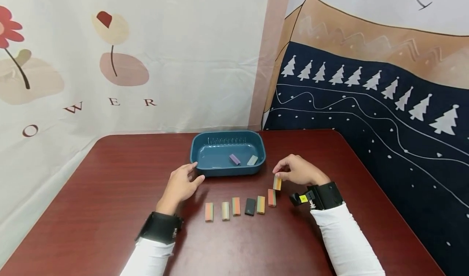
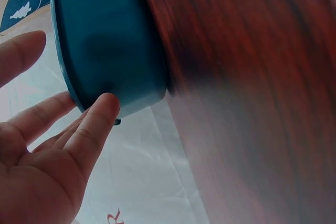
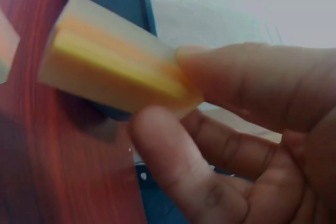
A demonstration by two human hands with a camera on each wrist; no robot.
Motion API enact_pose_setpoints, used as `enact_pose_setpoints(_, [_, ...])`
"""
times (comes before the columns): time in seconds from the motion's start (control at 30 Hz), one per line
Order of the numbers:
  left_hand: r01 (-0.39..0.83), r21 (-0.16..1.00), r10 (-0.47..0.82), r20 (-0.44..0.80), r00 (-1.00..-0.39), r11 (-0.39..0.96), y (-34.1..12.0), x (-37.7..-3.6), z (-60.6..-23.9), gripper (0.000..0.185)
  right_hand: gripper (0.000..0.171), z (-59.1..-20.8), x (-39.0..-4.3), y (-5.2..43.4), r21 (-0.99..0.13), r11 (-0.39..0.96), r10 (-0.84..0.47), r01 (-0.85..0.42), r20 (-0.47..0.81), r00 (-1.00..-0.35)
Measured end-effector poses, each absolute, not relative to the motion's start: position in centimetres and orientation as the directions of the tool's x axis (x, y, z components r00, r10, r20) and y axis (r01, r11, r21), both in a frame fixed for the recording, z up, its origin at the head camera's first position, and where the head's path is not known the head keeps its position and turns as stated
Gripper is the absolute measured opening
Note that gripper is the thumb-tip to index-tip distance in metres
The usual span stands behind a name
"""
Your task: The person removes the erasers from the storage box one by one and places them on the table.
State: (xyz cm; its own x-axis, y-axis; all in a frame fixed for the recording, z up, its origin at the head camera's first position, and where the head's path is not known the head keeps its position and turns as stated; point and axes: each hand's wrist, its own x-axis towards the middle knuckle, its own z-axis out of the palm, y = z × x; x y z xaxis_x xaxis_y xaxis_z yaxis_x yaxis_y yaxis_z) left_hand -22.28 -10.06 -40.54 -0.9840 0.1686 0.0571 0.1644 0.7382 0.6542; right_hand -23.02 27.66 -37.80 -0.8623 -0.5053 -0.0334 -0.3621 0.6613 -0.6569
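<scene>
My right hand (image 1: 298,170) pinches a small rectangular block with yellow, orange and pale stripes (image 3: 115,59) by one end, between thumb and fingers. In the head view, this striped block (image 1: 277,183) is just beyond the far right end of a row. That row has an orange-and-green block (image 1: 271,198), a yellow striped block (image 1: 260,205), a black block (image 1: 250,207) and several more striped ones. At the near left corner of a teal dish (image 1: 220,171), my left hand (image 1: 180,186) has its fingers spread. Its fingertips (image 2: 107,103) are right at the dish's rim in the left wrist view.
Inside the dish lie a purple block (image 1: 235,159) and a pale green block (image 1: 252,160). The dish stands near the back edge of the reddish-brown table (image 1: 110,211). Behind the table hang a white floral cloth (image 1: 205,64) and a dark blue tree-patterned one (image 1: 329,101).
</scene>
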Motion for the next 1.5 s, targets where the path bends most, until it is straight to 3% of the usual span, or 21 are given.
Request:
enact_pose_setpoints(0.27, [0.170,0.649,0.177,0.055,-0.983,0.742,-9.8,-22.5,-40.7,0.060,0.011,-38.6,-22.7,28.5,-0.636,0.699,-0.498,-0.328,-0.102,-0.861])
enact_pose_setpoints(0.7, [0.157,0.635,0.166,0.045,-0.985,0.756,-10.4,-22.3,-40.5,0.060,0.009,-39.9,-23.6,28.1,-0.653,0.674,-0.571,-0.346,-0.162,-0.805])
enact_pose_setpoints(1.5, [0.166,0.637,0.161,0.067,-0.985,0.753,-9.9,-22.7,-40.9,0.060,0.008,-41.1,-23.7,28.2,-0.582,0.725,-0.534,-0.368,-0.138,-0.834])
